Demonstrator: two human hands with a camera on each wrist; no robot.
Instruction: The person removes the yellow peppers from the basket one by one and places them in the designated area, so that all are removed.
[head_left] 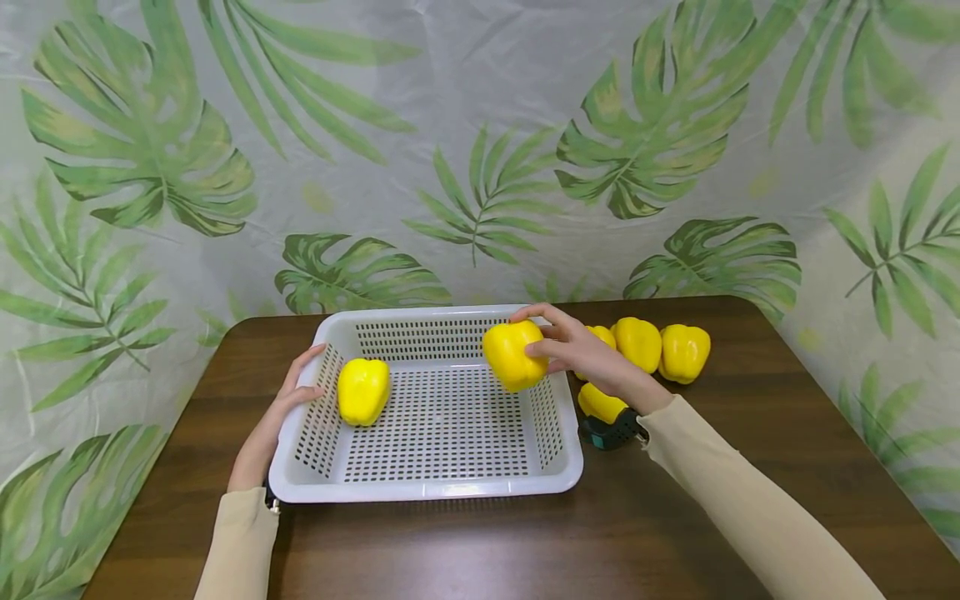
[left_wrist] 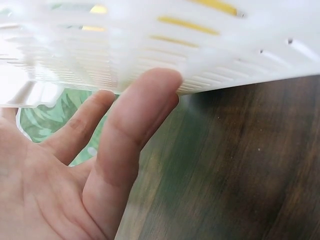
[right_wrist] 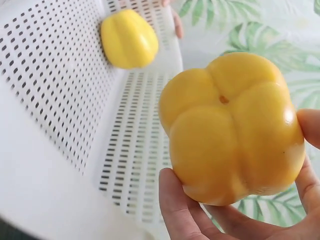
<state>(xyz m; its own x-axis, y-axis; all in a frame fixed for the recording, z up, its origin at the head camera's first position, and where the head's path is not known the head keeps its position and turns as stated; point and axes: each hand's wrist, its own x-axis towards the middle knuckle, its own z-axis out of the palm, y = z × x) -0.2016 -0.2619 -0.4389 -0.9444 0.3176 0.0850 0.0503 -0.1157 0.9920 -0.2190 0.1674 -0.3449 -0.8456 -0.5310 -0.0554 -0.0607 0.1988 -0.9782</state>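
Observation:
In the head view, a white perforated plastic basket [head_left: 427,490] stands on the table. My left hand [head_left: 279,412] holds its left side; in the left wrist view, fingers [left_wrist: 117,130] lie against the outer slotted wall. A yellow bell pepper [head_left: 363,392] rests inside near the left wall. Above the basket's right end, my right hand [head_left: 581,354] grips another yellow bell pepper [right_wrist: 232,130] between thumb and fingers. The right wrist view shows its lobed bottom facing the camera.
Several more yellow peppers [head_left: 638,343] sit right of the basket, some partly hidden by my right hand and wrist. The dark wooden table [head_left: 720,483] extends to the front and right. A leaf-patterned cloth [head_left: 487,100] hangs behind its back edge.

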